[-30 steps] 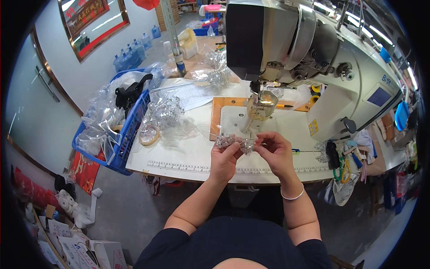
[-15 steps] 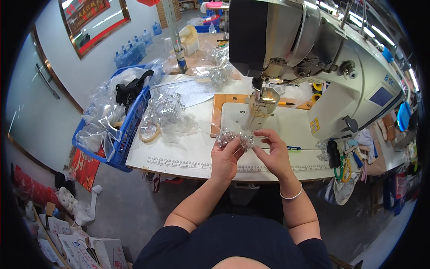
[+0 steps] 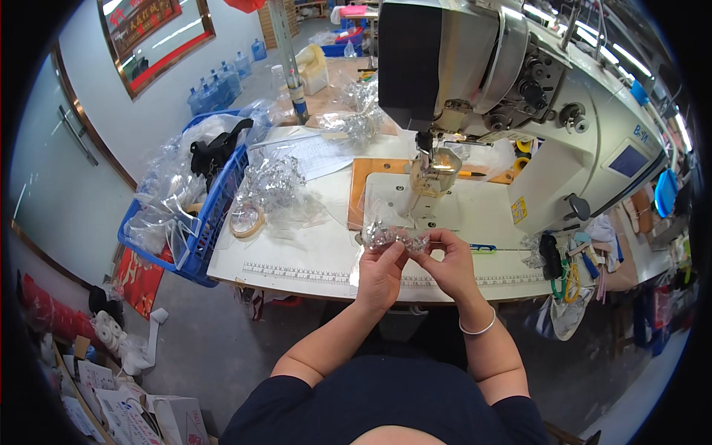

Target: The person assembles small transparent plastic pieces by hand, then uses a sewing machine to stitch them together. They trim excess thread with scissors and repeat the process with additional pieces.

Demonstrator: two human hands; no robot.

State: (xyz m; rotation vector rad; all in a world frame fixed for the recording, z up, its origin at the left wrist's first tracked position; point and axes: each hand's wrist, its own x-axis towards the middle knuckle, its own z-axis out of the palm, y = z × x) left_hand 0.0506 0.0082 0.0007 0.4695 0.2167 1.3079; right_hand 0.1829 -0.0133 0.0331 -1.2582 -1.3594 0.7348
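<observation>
A crumpled bunch of shiny silver, see-through strips [image 3: 380, 236] is held just above the near edge of the white sewing table [image 3: 319, 248]. My left hand [image 3: 380, 279] pinches it from the left, thumb on top. From the right, my right hand [image 3: 451, 268] grips its other end between thumb and fingertips, and the two thumbs nearly meet. Behind my hands stands the sewing machine [image 3: 486, 70], its needle post [image 3: 430, 178] rising from a pale plate [image 3: 382, 194]. The bunch is apart from the needle. My fingers hide its underside.
Left on the table lie a pile of similar silvery strips [image 3: 273, 185], a tape roll [image 3: 246, 220] and a paper sheet [image 3: 330, 153]. A blue basket [image 3: 194, 259] of clear plastic stands beside it. A small green-and-blue tool [image 3: 483, 248] and hanging scissors [image 3: 571, 282] are at right.
My right hand has come in leftward and closed on the right end of the bunch. My left hand has shifted slightly right and nearer to me.
</observation>
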